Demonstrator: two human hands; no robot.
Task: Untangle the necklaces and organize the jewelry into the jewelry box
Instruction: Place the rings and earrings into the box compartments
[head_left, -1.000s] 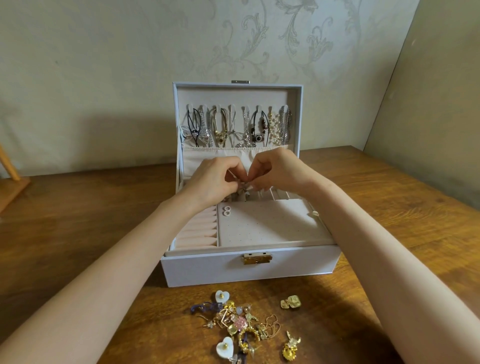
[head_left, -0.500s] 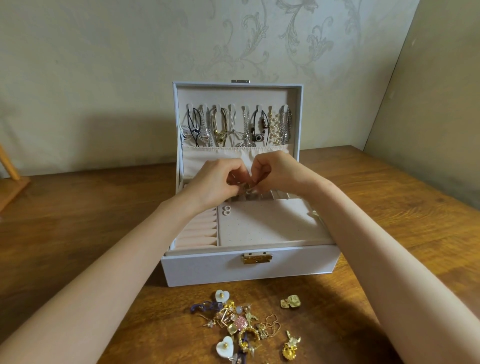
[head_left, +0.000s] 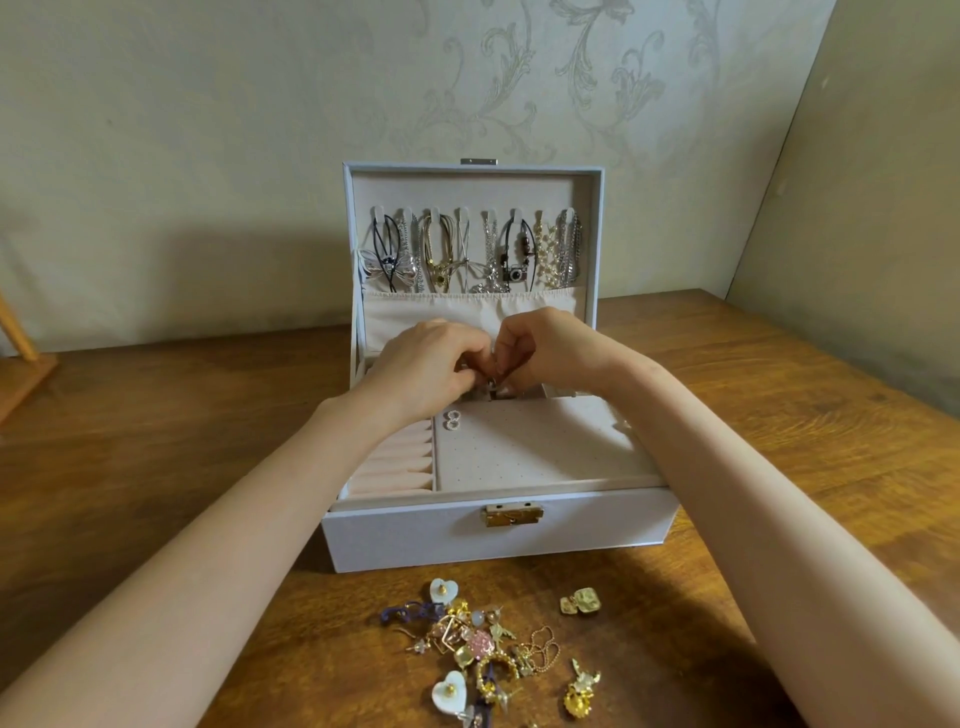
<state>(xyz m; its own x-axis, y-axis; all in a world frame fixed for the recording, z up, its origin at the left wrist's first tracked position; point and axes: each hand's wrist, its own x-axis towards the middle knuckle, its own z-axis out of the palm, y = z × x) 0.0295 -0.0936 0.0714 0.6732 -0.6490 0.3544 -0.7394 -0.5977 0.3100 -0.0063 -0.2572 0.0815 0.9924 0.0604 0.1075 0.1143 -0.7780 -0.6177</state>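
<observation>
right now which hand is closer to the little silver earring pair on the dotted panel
Left. The left hand sits just above and slightly left of the silver earring pair. The right hand is farther, up and to its right, over the back of the jewelry box.

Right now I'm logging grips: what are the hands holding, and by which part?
Both hands, left hand and right hand, pinch one small silvery piece between fingertips; which part cannot be told.
</observation>
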